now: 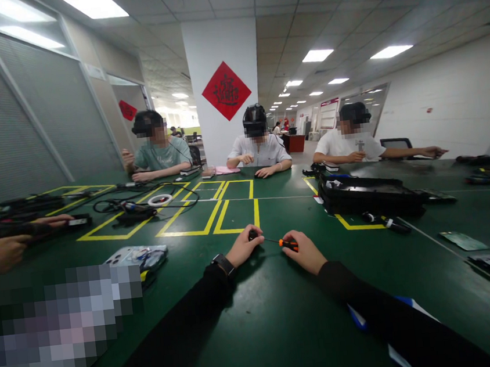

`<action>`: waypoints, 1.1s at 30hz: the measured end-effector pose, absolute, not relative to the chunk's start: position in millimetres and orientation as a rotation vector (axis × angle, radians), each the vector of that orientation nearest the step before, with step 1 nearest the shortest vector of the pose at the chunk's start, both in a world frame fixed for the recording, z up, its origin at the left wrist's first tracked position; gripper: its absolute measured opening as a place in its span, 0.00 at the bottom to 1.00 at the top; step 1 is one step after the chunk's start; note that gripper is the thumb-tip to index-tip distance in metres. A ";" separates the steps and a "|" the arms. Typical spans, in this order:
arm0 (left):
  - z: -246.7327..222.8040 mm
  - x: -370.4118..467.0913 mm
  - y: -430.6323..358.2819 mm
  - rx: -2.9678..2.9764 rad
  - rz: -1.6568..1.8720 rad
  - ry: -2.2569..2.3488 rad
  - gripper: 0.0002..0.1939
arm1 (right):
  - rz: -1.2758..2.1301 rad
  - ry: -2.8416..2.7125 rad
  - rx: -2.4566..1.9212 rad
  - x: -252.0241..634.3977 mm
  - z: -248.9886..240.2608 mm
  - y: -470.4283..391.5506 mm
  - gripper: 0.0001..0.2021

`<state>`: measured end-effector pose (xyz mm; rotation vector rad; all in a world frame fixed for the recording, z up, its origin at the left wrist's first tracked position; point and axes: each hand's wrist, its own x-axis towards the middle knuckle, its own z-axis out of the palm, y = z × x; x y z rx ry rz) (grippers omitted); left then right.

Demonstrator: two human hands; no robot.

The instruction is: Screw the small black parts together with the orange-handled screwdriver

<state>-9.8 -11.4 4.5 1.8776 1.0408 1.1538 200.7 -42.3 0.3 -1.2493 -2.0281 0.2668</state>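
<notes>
Over the green table (pixel 269 333), my left hand (pixel 245 246) has its fingers closed around a small black part (pixel 254 235). To its right, my right hand (pixel 305 252) grips an orange and black screwdriver (pixel 289 244). The thin metal shaft of the screwdriver points left, toward the black part. Whether its tip touches the part is too small to tell. A dark watch is on my left wrist.
Yellow tape rectangles (pixel 236 231) mark the table ahead. Black cables (pixel 133 205) lie at the left, a phone-like patterned item (pixel 136 256) nearer. A black case (pixel 368 194) stands ahead right. Three people sit opposite; another person's hands (pixel 2 253) are at the left edge.
</notes>
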 end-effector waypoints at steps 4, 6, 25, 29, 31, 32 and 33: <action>3.8 -10.1 -10.8 1.866 1.153 1.042 0.10 | 0.283 -2.059 -1.235 200.0 0.6 -42.1 0.09; 4.0 -10.1 -10.9 1.864 1.151 1.046 0.10 | 0.279 -2.065 -1.228 199.9 0.6 -42.1 0.10; 6.7 -9.7 -13.1 1.868 1.145 1.017 0.08 | 0.233 -2.033 -1.243 201.4 -1.7 -41.1 0.04; 4.9 -10.3 -11.7 1.842 1.138 1.025 0.08 | 0.265 -2.042 -1.217 201.5 0.8 -44.1 0.06; 4.2 -10.6 -11.4 1.836 1.143 1.021 0.08 | 0.257 -2.041 -1.207 201.1 3.0 -45.4 0.07; 4.0 -10.7 -11.3 1.834 1.143 1.011 0.08 | 0.247 -2.037 -1.201 200.9 3.9 -45.6 0.06; 3.9 -10.8 -11.2 1.833 1.143 0.998 0.08 | 0.237 -2.035 -1.193 200.8 4.6 -45.5 0.05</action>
